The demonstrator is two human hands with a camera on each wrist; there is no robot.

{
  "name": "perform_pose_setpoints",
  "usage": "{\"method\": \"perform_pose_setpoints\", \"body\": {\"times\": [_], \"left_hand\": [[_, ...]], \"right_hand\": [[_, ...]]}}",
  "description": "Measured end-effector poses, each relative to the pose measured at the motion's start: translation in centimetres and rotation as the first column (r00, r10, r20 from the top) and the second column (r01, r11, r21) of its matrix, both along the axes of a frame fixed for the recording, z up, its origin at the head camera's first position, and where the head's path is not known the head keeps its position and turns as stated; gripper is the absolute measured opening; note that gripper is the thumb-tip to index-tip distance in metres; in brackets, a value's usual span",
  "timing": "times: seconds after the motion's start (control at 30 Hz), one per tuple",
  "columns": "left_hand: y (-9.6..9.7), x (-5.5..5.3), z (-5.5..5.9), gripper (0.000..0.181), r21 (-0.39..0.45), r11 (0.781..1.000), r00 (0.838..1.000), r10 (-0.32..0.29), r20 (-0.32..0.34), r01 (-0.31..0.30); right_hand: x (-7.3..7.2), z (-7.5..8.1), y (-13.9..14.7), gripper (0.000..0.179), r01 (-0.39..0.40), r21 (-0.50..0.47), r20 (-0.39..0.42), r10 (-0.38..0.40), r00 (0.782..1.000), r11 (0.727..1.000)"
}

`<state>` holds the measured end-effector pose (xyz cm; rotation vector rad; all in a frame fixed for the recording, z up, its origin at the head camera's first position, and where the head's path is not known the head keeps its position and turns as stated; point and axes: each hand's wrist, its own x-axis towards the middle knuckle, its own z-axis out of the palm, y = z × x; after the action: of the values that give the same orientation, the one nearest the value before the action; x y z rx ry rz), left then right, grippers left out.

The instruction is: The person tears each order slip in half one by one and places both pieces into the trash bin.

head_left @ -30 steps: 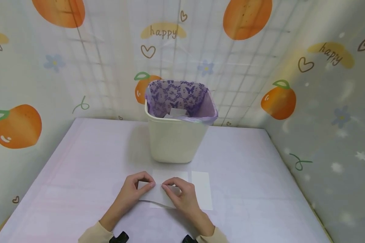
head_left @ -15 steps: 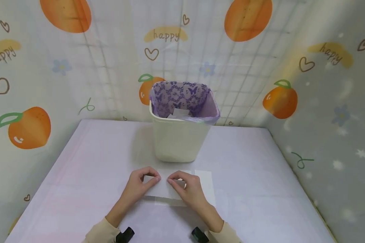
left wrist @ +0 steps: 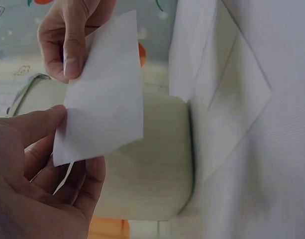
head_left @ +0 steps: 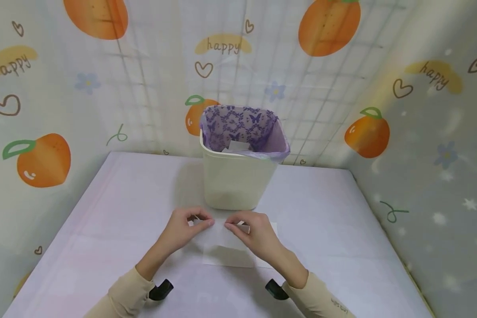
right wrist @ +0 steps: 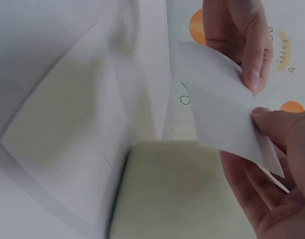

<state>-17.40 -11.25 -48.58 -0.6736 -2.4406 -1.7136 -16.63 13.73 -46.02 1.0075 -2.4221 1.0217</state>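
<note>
On my feed the L hand (head_left: pixel 184 232) has its thumb on the near face & fingers behind, pinching one long edge of a thin white rectangular paper sheet (left wrist: pixel 105 99). The R hand (head_left: pixel 258 234) pinches that same edge same way, thumbtip just beside the L one w/ a small gap betw. I see no spread in either pinch; both are closed on paper. Held sheet's up off the table, tilted, in front of the bin.

Going out: at 6 o'clock from it, a flat white rectangular sheet (head_left: pixel 228 257) on the pale cloth-like tabletop (head_left: pixel 322 212); at approx 4, a second white sheet (head_left: pixel 263 263), partly behind the R hand. At 12, a cream tapered bin (head_left: pixel 238 183) w/ a purple butterfly-print liner (head_left: pixel 236 123), white paper pieces (head_left: pixel 238 145) inside. Black wrist units (head_left: pixel 161 290) at 7 & 5, beige sleeves (head_left: pixel 129 291) beyond. Orange-print white curtain (head_left: pixel 155 66) behind bin.
</note>
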Motion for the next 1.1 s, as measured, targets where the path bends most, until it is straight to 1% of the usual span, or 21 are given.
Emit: {"method": "perform_pose_setpoints", "body": {"times": [0.13, 0.2, 0.3, 0.4, 0.53, 0.63, 0.77, 0.9, 0.97, 1.1], "left_hand": [[0.0, -0.2, 1.3, 0.007, -0.024, 0.999, 0.999, -0.035, -0.021, 0.034], [0.1, -0.4, 2.0, 0.006, -0.037, 0.999, 0.999, -0.039, -0.027, 0.038], [0.2, -0.6, 3.4, 0.005, -0.051, 0.998, 0.998, -0.039, -0.048, 0.037], [0.3, -1.1, 5.1, 0.004, -0.063, 0.997, 0.996, -0.044, -0.081, 0.039], [0.6, -1.8, 7.4, 0.004, -0.061, 0.996, 0.99, -0.075, -0.118, 0.069], [0.8, -2.3, 8.5, 0.005, -0.063, 0.994, 0.987, -0.097, -0.13, 0.089], [1.2, -2.8, 9.9, 0.005, -0.069, 0.993, 0.982, -0.102, -0.161, 0.092], [1.7, -3.2, 11.3, 0.004, -0.07, 0.994, 0.976, -0.101, -0.193, 0.089], [2.0, -3.4, 12.0, 0.005, -0.067, 0.994, 0.976, -0.097, -0.197, 0.085], [2.5, -3.8, 13.3, 0.006, -0.045, 0.996, 0.977, -0.087, -0.194, 0.08]], "right_hand": [[-0.3, 1.3, 0.6, 0.004, -0.002, 0.017, 0.003, 0.002, 1.0, 1.0], [-0.5, 1.9, 0.9, 0.003, -0.004, 0.017, -0.01, 0.004, 1.0, 1.0], [-0.7, 3.0, 1.2, 0.004, -0.019, 0.02, -0.022, 0.02, 1.0, 1.0], [-1.0, 4.6, 1.6, 0.005, -0.036, 0.03, -0.036, 0.037, 0.999, 0.999], [-1.5, 6.9, 2.3, 0.008, -0.033, 0.036, -0.082, 0.036, 0.996, 0.999], [-1.9, 8.3, 2.9, 0.009, -0.031, 0.048, -0.118, 0.036, 0.992, 0.998], [-2.2, 9.9, 3.4, 0.009, -0.034, 0.049, -0.147, 0.041, 0.988, 0.998], [-2.4, 11.1, 3.6, 0.009, -0.021, 0.022, -0.162, 0.024, 0.986, 1.0], [-2.6, 11.6, 3.6, 0.007, -0.009, 0.001, -0.163, 0.009, 0.987, 1.0], [-3.2, 12.4, 3.6, 0.003, 0.036, -0.053, -0.161, -0.044, 0.986, 0.998]]}}
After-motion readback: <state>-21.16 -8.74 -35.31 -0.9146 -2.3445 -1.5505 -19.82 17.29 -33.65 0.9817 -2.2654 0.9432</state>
